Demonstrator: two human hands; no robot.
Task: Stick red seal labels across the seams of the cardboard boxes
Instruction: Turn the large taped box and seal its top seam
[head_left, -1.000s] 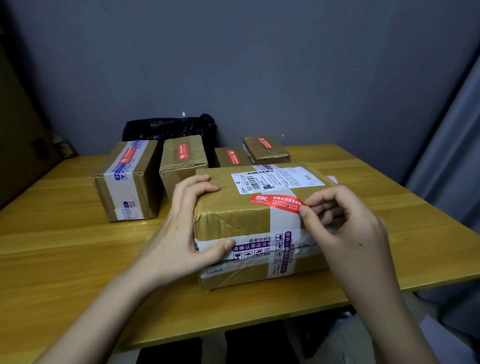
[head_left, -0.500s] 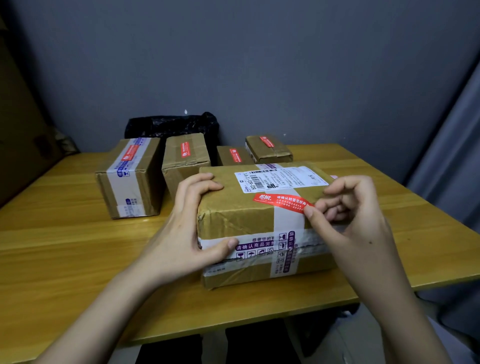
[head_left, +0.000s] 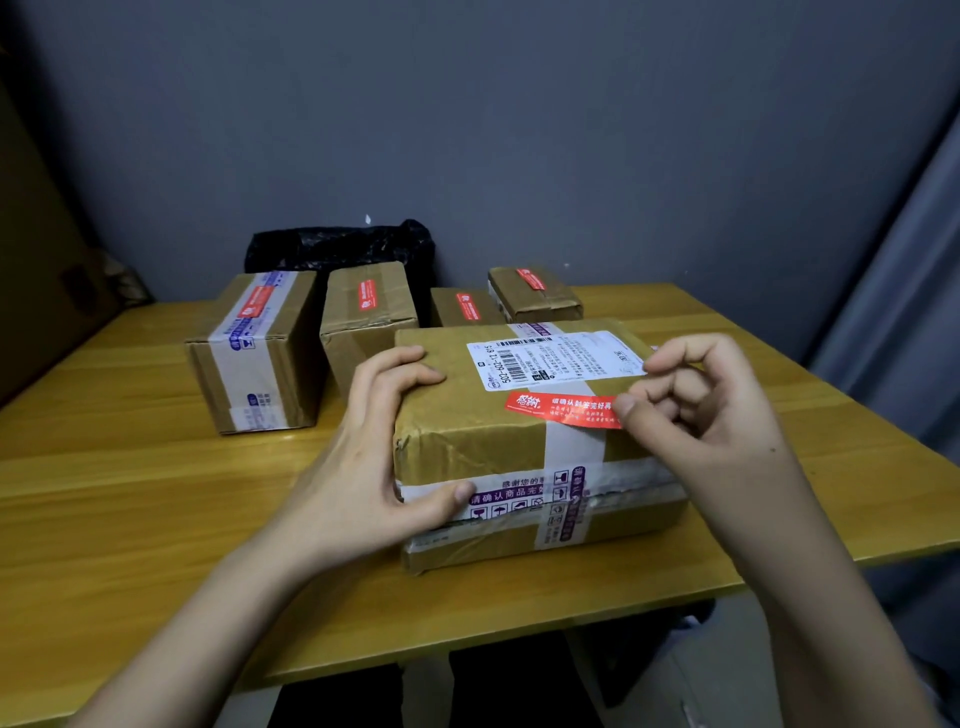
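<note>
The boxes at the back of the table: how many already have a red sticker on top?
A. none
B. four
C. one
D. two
B: each of the four boxes behind the big one shows a red sticker on top: the left box, the next, the low one and the right one.

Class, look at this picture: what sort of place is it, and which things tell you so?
Probably a small home or back-room parcel-packing spot: taped brown cardboard boxes with red seal labels on a plain yellow wooden table, a white barcoded shipping label, and a black plastic bag against a bare grey wall.
</note>
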